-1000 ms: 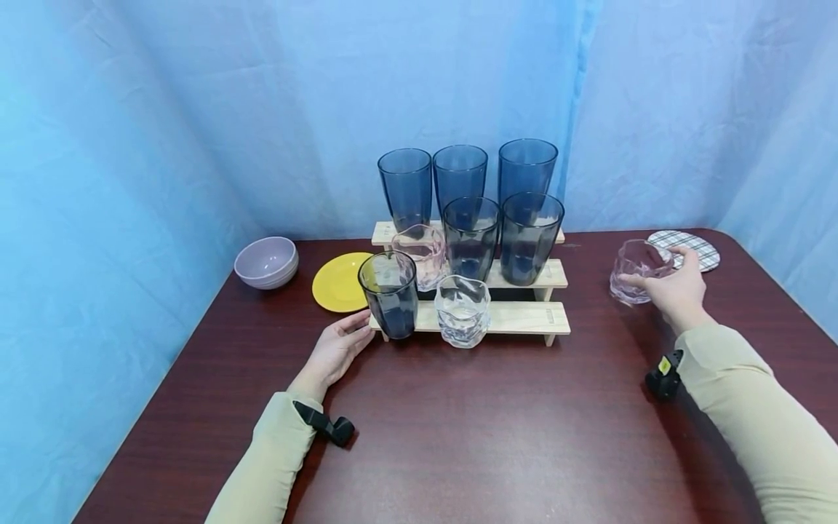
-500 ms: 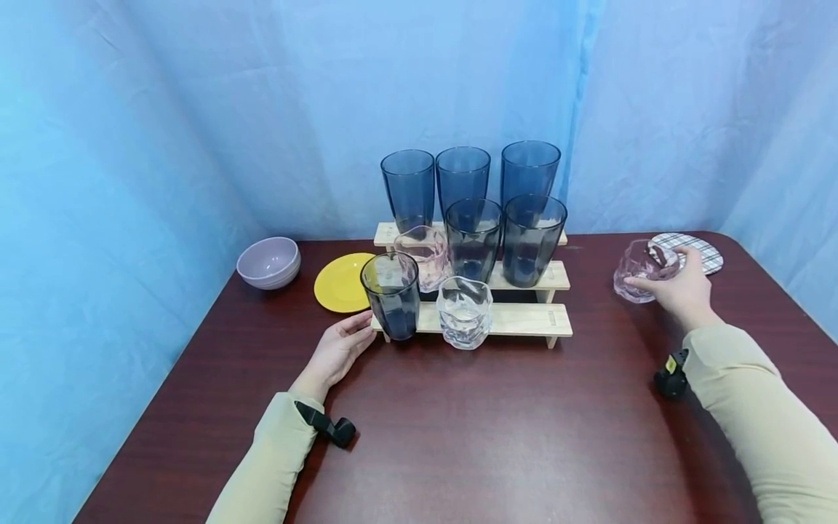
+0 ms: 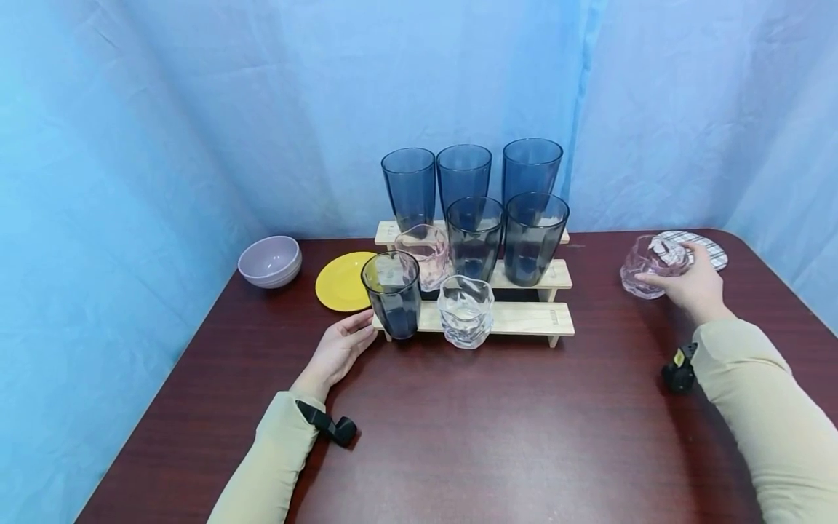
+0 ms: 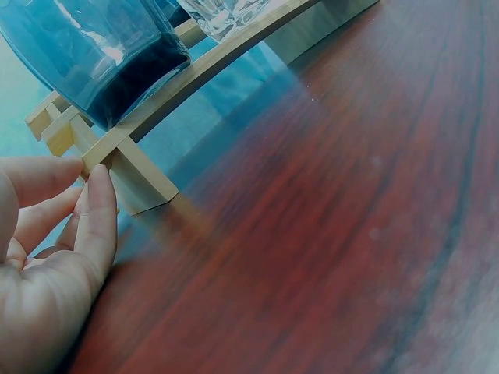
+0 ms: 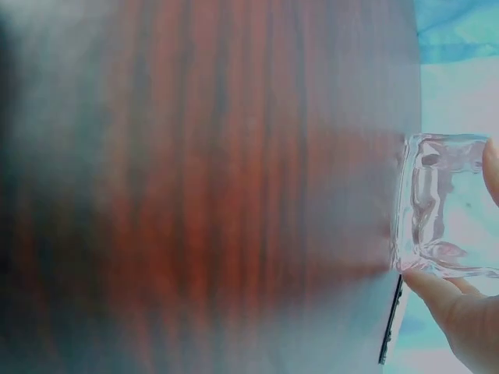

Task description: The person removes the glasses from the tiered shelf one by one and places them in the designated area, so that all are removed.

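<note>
At the right of the head view my right hand [image 3: 699, 287] grips a pinkish, wavy-walled glass tumbler [image 3: 638, 275], thumb on one side and fingers on the other. The tumbler is upright, its base low over the table in the right wrist view. Just behind it lies a round plaid coaster [image 3: 703, 249], partly covered by the hand. My left hand [image 3: 332, 355] pinches the left end of the lowest step of a wooden tiered rack [image 3: 527, 318]. Beside those fingers a tall grey-blue glass [image 3: 391, 306] stands on that step, with a clear wavy tumbler [image 3: 465, 316] to its right.
A second pinkish tumbler [image 3: 425, 258] and two tall glasses, among them one at the right [image 3: 533, 244], stand on the middle step. Three more occupy the top step. Left of the rack are a yellow plate [image 3: 342, 282] and a lilac bowl [image 3: 270, 263]. Blue curtains surround the table.
My right hand has carried the pinkish tumbler slightly to the right, closer to the plaid coaster. The left hand keeps its hold on the rack's end.
</note>
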Demonstrator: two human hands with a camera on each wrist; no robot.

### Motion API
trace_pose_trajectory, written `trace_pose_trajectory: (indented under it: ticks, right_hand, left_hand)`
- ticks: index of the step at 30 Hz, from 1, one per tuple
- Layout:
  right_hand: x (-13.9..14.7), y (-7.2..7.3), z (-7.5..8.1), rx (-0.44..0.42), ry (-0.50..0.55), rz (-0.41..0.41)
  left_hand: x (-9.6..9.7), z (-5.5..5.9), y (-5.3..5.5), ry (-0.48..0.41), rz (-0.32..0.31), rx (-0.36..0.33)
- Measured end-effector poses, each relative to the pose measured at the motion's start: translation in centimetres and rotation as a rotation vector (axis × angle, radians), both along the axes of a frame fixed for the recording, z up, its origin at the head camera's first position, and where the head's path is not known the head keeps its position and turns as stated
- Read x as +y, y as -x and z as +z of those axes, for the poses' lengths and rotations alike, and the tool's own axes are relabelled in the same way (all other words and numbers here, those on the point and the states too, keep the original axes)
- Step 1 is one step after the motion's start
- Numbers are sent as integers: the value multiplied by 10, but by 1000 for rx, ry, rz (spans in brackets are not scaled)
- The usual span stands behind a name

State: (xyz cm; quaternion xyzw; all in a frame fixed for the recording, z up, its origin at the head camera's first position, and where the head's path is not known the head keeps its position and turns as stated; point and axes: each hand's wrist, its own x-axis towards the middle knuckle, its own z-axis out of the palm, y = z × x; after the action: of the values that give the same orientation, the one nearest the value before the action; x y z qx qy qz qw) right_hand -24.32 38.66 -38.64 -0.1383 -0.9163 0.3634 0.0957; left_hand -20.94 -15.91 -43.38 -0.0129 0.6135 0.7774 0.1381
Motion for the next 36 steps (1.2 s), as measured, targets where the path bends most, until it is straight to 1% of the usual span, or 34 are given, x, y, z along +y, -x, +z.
trace_pose_trajectory:
  ticks: [7,15,21,26,33,36]
  right_hand:
    - [3,1,2,-21,9,-2]
    - [5,1,2,-4,10,18]
    - [6,-1,5,-26,-5,20]
    - [8,-5,11,-25,-1,26]
    - [11,-14,17,-61,22,28]
    - [11,-18,19,-64,25,42]
  left_hand:
    - [1,0,1,1,7,-2]
    - [1,0,0,-17,12,-7]
    - [0,0,0,-15,10,-7]
    - [0,1,0,-20,8,-12]
    - [0,2,0,-17,6,-19]
    - [1,2,0,-18,7,-18]
